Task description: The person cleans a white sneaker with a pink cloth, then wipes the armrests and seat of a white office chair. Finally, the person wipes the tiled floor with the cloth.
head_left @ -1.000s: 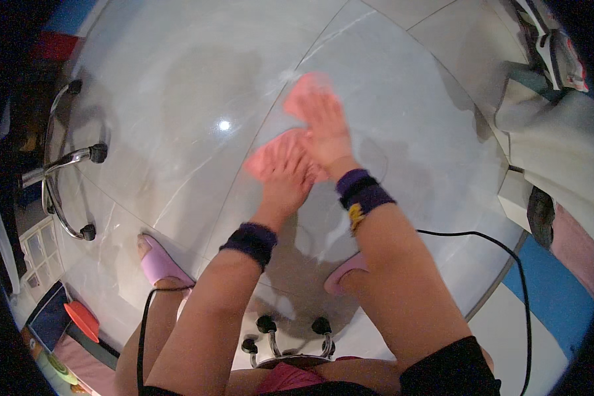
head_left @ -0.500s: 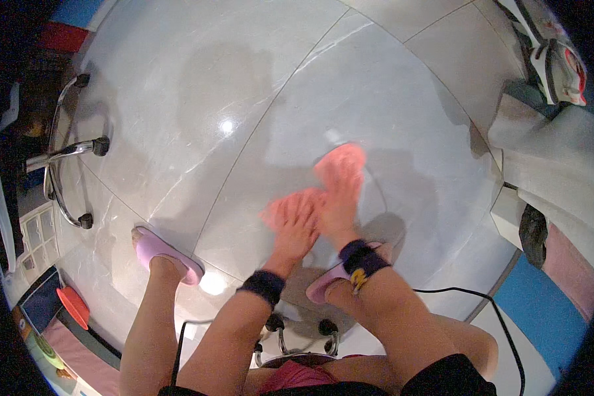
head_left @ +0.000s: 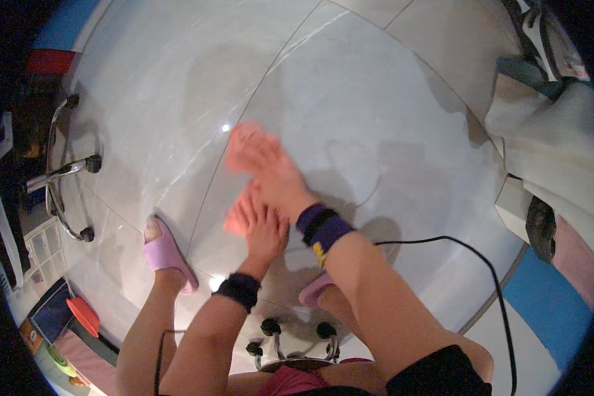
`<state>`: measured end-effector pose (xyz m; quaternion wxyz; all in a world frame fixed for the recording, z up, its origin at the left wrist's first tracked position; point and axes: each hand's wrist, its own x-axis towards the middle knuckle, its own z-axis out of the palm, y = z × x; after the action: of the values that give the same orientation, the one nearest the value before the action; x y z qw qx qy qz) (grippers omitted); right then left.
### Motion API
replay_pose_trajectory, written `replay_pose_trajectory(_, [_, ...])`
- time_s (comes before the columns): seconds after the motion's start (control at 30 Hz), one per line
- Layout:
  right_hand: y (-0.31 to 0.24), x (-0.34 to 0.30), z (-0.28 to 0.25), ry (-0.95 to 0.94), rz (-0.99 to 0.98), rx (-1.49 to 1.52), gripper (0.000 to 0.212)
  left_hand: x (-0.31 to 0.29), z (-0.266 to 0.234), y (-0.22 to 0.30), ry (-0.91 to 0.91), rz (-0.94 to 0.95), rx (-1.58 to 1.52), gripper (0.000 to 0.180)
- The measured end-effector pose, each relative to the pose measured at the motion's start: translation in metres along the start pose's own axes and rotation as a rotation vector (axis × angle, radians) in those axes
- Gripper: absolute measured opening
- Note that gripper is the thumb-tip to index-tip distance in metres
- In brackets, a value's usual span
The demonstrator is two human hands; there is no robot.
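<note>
A coral-pink cloth (head_left: 244,140) lies bunched on the grey tiled floor in front of me, one part stretching farther out and another close to my left hand. My right hand (head_left: 280,185) presses on the farther part, its fingers over the cloth and slightly blurred. Just nearer, my left hand (head_left: 265,232) rests on the near part with fingers bent down onto it. The two hands nearly touch. Dark bands wrap both wrists.
My feet in pink slippers (head_left: 165,249) stand either side. A wheeled chair base (head_left: 297,343) is beneath me, another chrome chair base (head_left: 63,168) at left. A black cable (head_left: 468,249) loops at right. Grey fabric (head_left: 534,125) and a white box edge border the right.
Both hands have slid the cloth leftward across the floor, the right hand also reaching a little farther away. The view has shifted slightly.
</note>
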<state>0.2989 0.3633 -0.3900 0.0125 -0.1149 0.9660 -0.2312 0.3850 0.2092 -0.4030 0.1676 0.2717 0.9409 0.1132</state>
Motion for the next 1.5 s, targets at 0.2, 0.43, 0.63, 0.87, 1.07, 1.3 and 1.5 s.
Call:
replay_pose_trajectory(0.2, [0.108, -0.012, -0.056, 0.26, 0.329, -0.091, 0.074, 0.119, 0.0, 0.053, 0.098, 0.257, -0.209, 0.053])
replay_pose_trajectory(0.43, [0.102, -0.119, -0.047, 0.281, 0.637, -0.211, 0.087, 0.07, 0.025, 0.105, 0.133, 0.424, -0.093, 0.058])
replay_pose_trajectory(0.63, [-0.014, -0.124, -0.028, 0.109, 0.642, -0.071, 0.081, -0.034, 0.028, 0.042, 0.011, 0.342, -0.147, 0.054])
replay_pose_trajectory(0.87, [-0.138, -0.11, 0.027, -0.134, 0.24, 0.075, 0.07, -0.174, 0.019, -0.042, -0.084, 0.122, 0.01, 0.056])
replay_pose_trajectory(1.07, [-0.141, -0.083, 0.039, -0.078, -0.032, 0.069, 0.076, -0.183, 0.037, -0.049, -0.012, 0.016, 0.095, 0.054])
replay_pose_trajectory(1.3, [-0.053, -0.019, 0.023, 0.007, -0.105, 0.087, 0.078, -0.078, 0.024, -0.018, 0.03, -0.06, 0.146, 0.07])
replay_pose_trajectory(1.5, [0.069, 0.035, -0.036, 0.118, 0.125, -0.092, 0.073, 0.079, -0.001, 0.027, 0.096, 0.047, 0.175, 0.062])
